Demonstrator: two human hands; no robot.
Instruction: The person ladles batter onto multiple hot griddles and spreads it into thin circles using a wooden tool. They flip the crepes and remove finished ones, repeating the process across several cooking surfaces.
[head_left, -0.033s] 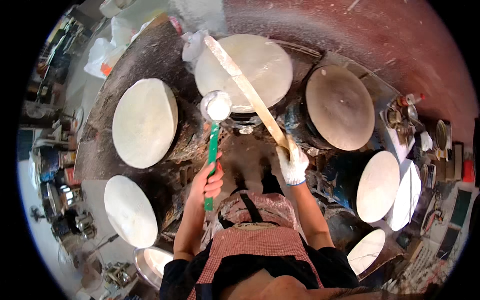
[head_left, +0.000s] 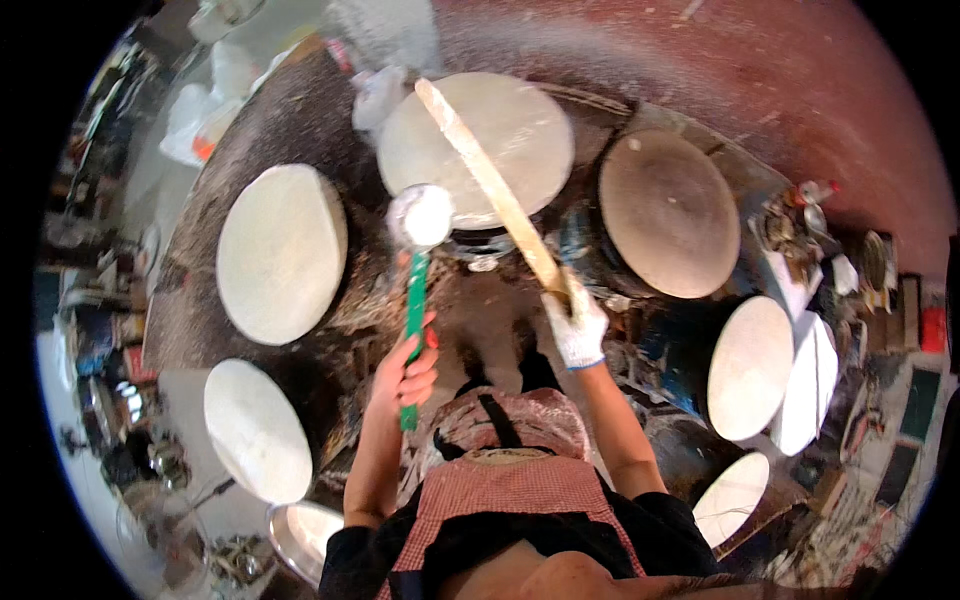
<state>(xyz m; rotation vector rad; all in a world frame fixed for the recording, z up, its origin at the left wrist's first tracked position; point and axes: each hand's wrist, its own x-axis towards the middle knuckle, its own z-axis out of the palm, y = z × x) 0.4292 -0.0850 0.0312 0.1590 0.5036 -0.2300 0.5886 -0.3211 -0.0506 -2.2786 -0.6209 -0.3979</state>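
Observation:
My left hand (head_left: 405, 372) is closed around the green handle of a ladle (head_left: 416, 300). White liquid fills the ladle's round bowl, level with the front left edge of the far middle round griddle (head_left: 520, 130). A pale, thin sheet covers that griddle. My right hand (head_left: 577, 325), in a white knit glove, grips one end of a long flat wooden stick (head_left: 490, 185). The stick slants across the griddle toward its far left rim; whether it touches the sheet I cannot tell.
More round griddles curve around me, with pale layers on the left one (head_left: 282, 255), near left one (head_left: 258, 430) and right one (head_left: 750, 368). A brown, bare-looking griddle (head_left: 670, 213) is at far right. A metal bowl (head_left: 303, 535) holds white stuff. Plastic bags (head_left: 195, 115) lie far left.
The whole view has shifted slightly, most things moving a little left. Over the griddle, the stick's far tip has moved slightly right and nearer. Both grips are unchanged.

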